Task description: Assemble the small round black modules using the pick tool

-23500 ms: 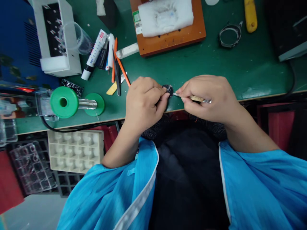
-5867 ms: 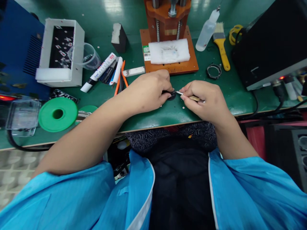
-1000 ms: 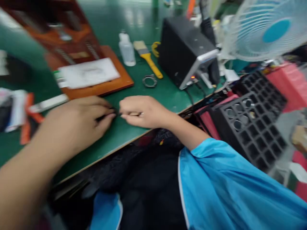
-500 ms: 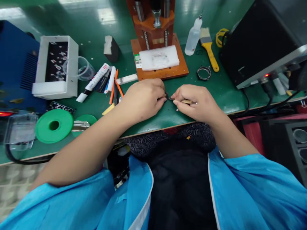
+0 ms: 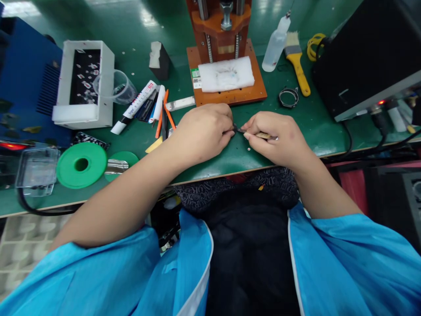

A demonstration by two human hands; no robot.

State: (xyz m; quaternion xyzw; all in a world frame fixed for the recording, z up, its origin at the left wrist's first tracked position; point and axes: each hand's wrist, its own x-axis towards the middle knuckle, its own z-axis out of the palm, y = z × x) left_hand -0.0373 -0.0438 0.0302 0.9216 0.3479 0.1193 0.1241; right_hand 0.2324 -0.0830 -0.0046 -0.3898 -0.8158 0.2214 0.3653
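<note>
The grip of the left hand (image 5: 204,132) pinches a small dark part (image 5: 234,127), mostly hidden; the right's clasps a slim tool (image 5: 265,136).

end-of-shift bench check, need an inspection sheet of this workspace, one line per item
surface: green bench, scattered small specks
things in hand: small dark part, thin tool
clutter: marker, clear cup, green spool, yellow-handled brush
hands: left pinches the part, right grips the tool
cables: black cable at left front edge, another at right
surroundings: orange-brown press behind, pale compartment tray below left
</note>
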